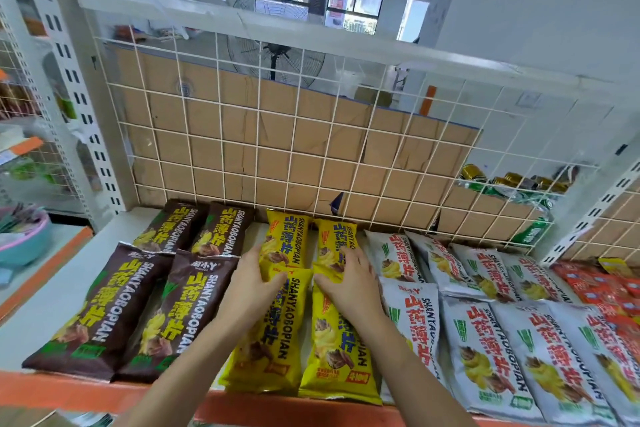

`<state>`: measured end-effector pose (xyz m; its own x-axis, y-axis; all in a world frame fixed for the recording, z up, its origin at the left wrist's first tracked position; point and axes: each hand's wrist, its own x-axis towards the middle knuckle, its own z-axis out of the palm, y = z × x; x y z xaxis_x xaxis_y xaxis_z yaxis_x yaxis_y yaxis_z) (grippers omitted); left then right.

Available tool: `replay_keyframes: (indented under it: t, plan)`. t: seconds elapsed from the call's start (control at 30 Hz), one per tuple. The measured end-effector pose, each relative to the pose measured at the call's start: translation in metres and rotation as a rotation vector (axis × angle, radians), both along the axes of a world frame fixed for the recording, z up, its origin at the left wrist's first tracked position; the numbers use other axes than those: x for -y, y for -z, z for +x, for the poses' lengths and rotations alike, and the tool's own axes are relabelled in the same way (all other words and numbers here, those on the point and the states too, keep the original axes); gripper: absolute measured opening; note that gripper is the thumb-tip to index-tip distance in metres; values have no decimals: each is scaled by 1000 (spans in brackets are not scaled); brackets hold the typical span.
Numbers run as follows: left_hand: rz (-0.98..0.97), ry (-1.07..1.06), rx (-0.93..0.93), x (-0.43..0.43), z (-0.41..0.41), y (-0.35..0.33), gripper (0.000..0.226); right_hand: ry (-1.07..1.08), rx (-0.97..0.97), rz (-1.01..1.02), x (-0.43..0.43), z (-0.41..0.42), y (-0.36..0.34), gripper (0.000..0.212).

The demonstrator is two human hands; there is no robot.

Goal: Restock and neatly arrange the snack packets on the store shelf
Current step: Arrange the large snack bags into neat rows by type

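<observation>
- While you reach over the white store shelf (pixel 52 298), your left hand (pixel 258 279) clasps the near end of the far-left yellow foil snack packet (pixel 285 239).
- Your right hand (pixel 348 279) clasps the far-right yellow foil snack packet (pixel 337 236).
- Dark brown foil packets (pixel 104 308) lie left, grey foil packets (pixel 485 357) right.

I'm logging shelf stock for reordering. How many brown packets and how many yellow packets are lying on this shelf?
brown packets: 4
yellow packets: 4
Total: 8
</observation>
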<state>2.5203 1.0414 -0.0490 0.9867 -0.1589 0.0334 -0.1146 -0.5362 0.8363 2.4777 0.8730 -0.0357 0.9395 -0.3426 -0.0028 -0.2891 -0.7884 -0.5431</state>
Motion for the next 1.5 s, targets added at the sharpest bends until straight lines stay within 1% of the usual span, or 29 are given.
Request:
replay_keyframes:
  t: [0.1,0.2,0.3,0.47,0.6,0.83,1.1,1.2,1.3,1.4,1.5]
  plan:
    - [148,20,0,7,14,-5,68,18,12,14,2,13,-5,78]
    - [184,55,2,16,32,-11,68,37,2,33,9,27,-10,74]
    - [217,99,-65,24,53,-19,74,40,-51,38,18,41,-16,71]
    - [219,140,-162,31,73,-22,78,64,-169,86,27,57,-17,80]
    - [232,149,-157,32,79,-19,82,68,-196,77,28,63,-16,83]
    - [265,123,-123,38,80,-16,79,108,-213,51,26,67,-14,83]
    - [226,149,-142,33,82,-13,79,88,-181,19,25,60,-14,79]
    - [284,177,-36,28,74,-17,72,50,-124,-43,27,53,-19,73]
    - [384,253,97,24,57,-22,69,-18,-61,-138,28,41,-25,65]
    - [543,338,183,24,33,-24,63,-75,-73,-162,22,23,-23,61]
    - [636,389,225,24,14,-18,50,-109,-80,-190,12,9,-13,54]
